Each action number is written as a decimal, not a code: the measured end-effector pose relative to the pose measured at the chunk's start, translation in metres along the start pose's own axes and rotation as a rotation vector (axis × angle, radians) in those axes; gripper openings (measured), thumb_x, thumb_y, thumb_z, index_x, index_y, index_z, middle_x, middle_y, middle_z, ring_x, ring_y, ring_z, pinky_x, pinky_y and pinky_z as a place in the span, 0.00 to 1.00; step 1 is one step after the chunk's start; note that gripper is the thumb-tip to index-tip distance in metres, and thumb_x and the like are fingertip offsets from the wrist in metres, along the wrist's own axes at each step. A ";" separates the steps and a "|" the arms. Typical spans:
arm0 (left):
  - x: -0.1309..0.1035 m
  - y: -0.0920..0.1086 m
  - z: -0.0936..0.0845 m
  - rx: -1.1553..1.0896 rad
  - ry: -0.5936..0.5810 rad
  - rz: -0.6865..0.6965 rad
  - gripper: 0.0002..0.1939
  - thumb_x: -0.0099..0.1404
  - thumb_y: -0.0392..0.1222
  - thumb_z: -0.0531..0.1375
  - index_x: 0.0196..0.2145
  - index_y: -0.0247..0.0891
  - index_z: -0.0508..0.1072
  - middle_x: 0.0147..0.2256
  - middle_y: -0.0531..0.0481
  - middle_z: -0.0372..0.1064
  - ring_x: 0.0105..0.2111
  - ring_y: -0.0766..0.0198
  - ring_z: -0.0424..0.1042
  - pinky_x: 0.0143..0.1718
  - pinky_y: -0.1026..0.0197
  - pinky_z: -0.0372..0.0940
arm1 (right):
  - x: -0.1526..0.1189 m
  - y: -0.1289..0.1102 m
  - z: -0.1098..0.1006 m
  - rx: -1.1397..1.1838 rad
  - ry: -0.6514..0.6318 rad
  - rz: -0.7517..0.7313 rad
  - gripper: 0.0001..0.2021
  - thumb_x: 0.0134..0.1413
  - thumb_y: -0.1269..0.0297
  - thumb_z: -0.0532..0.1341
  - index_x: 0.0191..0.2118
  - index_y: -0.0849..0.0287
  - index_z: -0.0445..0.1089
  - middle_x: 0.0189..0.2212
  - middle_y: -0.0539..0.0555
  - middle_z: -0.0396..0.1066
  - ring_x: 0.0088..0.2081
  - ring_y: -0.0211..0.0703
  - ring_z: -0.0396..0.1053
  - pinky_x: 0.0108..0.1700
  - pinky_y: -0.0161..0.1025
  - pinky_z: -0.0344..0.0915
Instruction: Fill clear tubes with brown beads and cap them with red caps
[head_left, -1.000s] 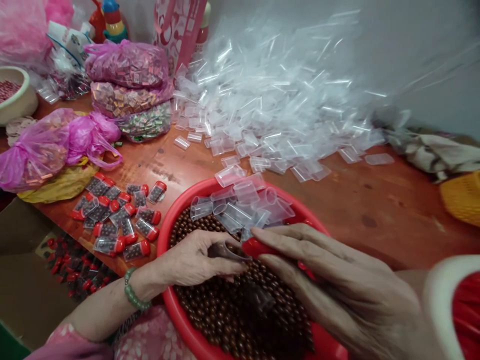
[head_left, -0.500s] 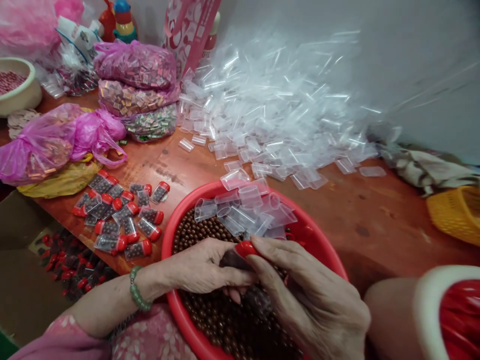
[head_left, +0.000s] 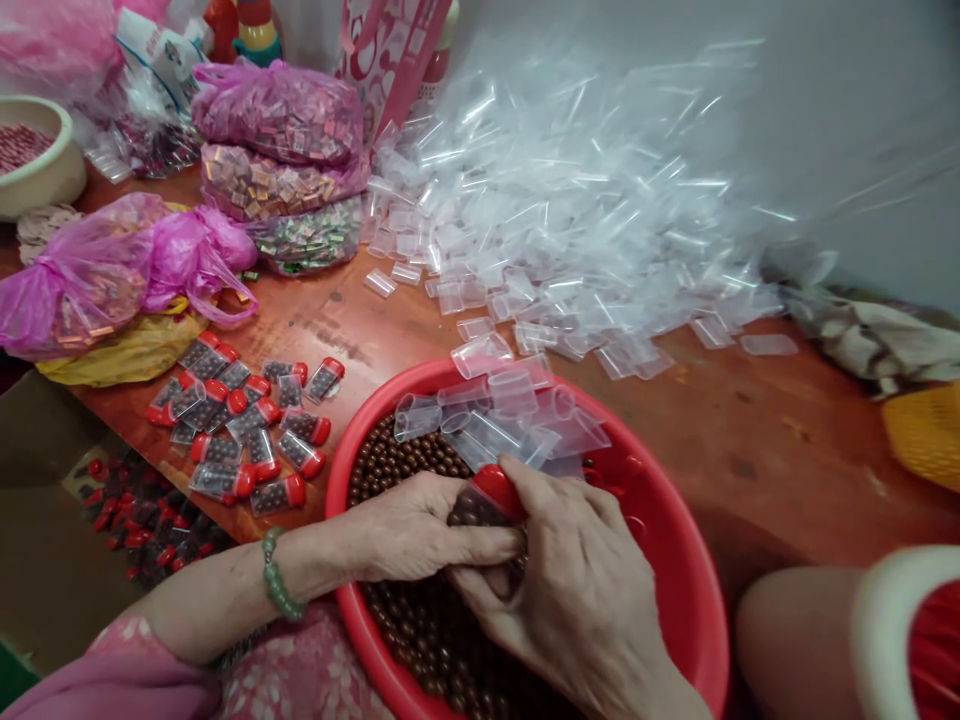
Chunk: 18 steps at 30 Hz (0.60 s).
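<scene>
My left hand (head_left: 420,530), with a green bead bracelet (head_left: 279,575) on the wrist, is closed around a small clear plastic tube (head_left: 480,505) that shows brown balls inside. A red cap (head_left: 497,484) covers the tube's upper right end. My right hand (head_left: 581,570) is also closed on the tube, one finger against the cap and its lower fingers tucked below. Both hands are over a red basin (head_left: 697,600) of shiny brown balls (head_left: 405,455). Several clear tubes without caps (head_left: 517,395) lie at the basin's far side.
Capped, filled tubes (head_left: 217,450) lie on the table (head_left: 322,310), left of the basin; more are in a box (head_left: 37,450) below. A large heap of clear tubes (head_left: 570,220) covers the back. Pink bags (head_left: 277,115) stand behind left, a white-rimmed container (head_left: 877,640) at right.
My right hand has turned and moved left, its fingers now wrapping lower around the tube. More of the red cap and the balls inside shows. The view has shifted slightly.
</scene>
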<state>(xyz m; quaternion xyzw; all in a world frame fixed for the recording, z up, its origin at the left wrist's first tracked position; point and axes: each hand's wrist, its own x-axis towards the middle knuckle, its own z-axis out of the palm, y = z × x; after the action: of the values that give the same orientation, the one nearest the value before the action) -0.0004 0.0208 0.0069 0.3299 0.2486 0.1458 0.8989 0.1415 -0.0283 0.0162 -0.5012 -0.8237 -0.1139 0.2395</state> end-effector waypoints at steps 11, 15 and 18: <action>-0.004 0.003 0.005 0.038 0.058 0.025 0.25 0.46 0.58 0.70 0.24 0.33 0.67 0.23 0.56 0.64 0.26 0.71 0.63 0.31 0.66 0.59 | 0.001 0.005 -0.001 0.039 -0.006 -0.043 0.32 0.54 0.60 0.57 0.61 0.70 0.52 0.37 0.65 0.71 0.35 0.54 0.70 0.36 0.49 0.68; -0.001 0.002 0.006 0.066 0.049 -0.001 0.27 0.44 0.60 0.70 0.25 0.33 0.67 0.24 0.56 0.63 0.27 0.70 0.62 0.33 0.65 0.59 | -0.005 0.005 0.002 0.035 -0.004 -0.025 0.32 0.54 0.59 0.57 0.61 0.71 0.53 0.38 0.66 0.70 0.37 0.56 0.70 0.35 0.49 0.70; 0.000 0.000 0.006 0.092 0.041 -0.033 0.28 0.43 0.62 0.69 0.24 0.33 0.66 0.24 0.56 0.62 0.26 0.70 0.60 0.31 0.65 0.57 | -0.010 0.005 0.006 0.042 -0.020 -0.033 0.32 0.53 0.57 0.57 0.59 0.73 0.55 0.38 0.67 0.70 0.38 0.57 0.70 0.33 0.47 0.71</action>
<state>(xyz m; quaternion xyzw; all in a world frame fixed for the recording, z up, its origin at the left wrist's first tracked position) 0.0029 0.0177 0.0101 0.3636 0.2788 0.1264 0.8799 0.1483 -0.0307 0.0062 -0.4837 -0.8364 -0.0954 0.2396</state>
